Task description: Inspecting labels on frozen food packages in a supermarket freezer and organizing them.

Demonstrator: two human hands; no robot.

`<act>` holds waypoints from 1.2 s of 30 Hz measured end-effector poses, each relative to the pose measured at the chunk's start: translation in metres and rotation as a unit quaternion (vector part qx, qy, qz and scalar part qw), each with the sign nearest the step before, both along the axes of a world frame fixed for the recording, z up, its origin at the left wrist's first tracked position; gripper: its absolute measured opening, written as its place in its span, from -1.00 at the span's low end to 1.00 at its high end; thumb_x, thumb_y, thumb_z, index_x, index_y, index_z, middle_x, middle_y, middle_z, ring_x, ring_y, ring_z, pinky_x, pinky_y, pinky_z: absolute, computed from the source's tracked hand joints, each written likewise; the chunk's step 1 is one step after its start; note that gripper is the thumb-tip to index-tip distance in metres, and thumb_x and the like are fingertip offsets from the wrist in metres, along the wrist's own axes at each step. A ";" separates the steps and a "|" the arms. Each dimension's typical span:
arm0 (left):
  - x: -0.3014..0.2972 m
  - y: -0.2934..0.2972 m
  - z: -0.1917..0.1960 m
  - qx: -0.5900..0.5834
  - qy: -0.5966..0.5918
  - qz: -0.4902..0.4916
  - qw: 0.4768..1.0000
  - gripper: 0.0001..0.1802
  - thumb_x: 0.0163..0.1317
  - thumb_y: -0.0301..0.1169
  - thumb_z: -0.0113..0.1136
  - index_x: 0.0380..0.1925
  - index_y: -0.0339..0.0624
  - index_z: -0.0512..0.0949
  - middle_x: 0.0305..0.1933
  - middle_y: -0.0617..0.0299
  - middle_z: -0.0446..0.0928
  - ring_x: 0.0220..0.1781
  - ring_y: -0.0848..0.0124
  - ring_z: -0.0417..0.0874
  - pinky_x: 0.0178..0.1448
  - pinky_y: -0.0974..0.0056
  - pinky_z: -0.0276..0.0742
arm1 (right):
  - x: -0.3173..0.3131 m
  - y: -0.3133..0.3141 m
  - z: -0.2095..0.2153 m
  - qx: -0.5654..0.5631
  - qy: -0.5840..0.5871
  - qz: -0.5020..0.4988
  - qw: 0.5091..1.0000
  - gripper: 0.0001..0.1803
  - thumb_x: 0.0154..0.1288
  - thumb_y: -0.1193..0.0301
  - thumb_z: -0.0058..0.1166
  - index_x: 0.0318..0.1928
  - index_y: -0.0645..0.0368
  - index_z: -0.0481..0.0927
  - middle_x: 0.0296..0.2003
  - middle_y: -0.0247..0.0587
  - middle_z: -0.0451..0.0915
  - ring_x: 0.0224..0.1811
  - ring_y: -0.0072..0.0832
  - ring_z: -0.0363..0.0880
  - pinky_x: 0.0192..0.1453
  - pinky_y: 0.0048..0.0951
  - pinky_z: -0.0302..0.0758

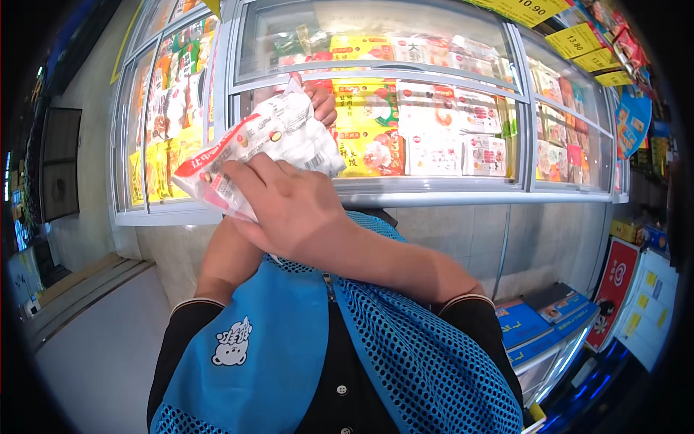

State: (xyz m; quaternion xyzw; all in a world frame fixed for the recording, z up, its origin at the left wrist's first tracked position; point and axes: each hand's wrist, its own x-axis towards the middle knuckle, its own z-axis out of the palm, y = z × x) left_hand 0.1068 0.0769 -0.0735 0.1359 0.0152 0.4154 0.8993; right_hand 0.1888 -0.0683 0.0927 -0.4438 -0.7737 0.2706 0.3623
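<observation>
A white and red plastic food bag (278,134) is held up in front of me, tilted, over the near edge of a chest freezer (426,189). My right hand (289,202) grips its near lower side, with the fingers pressed on the printed front. The left forearm runs up behind the bag. Past the bag's far right edge, the curled fingers of my left hand (322,103) show, closed on it; the palm is hidden by the bag. What the bag contains cannot be made out.
Under sliding glass lids (376,69), the freezer holds yellow food packs (365,148) and white packs (434,152). A second glass-topped section (163,130) stands at left. Yellow price tags (578,40) hang at far right. Blue boxes (531,322) lie low at the right.
</observation>
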 end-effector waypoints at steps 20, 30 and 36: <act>-0.007 0.009 0.011 0.063 0.065 -0.047 0.995 -0.54 0.52 -0.03 0.06 -0.11 -0.31 0.52 -0.27 0.14 0.54 -0.19 0.27 0.58 -0.02 0.14 0.59 | 0.078 0.042 -0.124 -0.418 0.380 -0.081 0.821 -0.07 0.36 0.15 0.36 0.50 0.37 0.15 0.34 0.08 0.43 0.33 -0.24 0.50 0.34 -0.32 0.50; -0.014 0.014 0.026 0.096 0.277 0.038 0.955 -0.73 0.49 -0.26 0.12 -0.12 -0.29 0.53 -0.21 0.17 0.58 -0.26 0.32 0.63 -0.10 0.17 0.66 | 0.082 0.034 -0.094 -0.532 0.463 0.037 0.708 -0.32 0.41 0.24 0.25 0.39 0.36 0.37 0.19 -0.02 0.59 0.16 -0.36 0.66 0.23 -0.32 0.62; -0.017 0.027 0.019 0.129 0.362 0.079 0.920 -0.83 0.46 -0.41 0.16 -0.08 -0.28 0.53 -0.14 0.16 0.62 -0.24 0.35 0.69 -0.13 0.20 0.71 | 0.077 0.029 -0.105 -0.509 0.514 0.049 0.689 -0.37 0.35 0.34 0.23 0.34 0.37 0.39 0.14 -0.01 0.62 0.08 -0.32 0.70 0.17 -0.26 0.67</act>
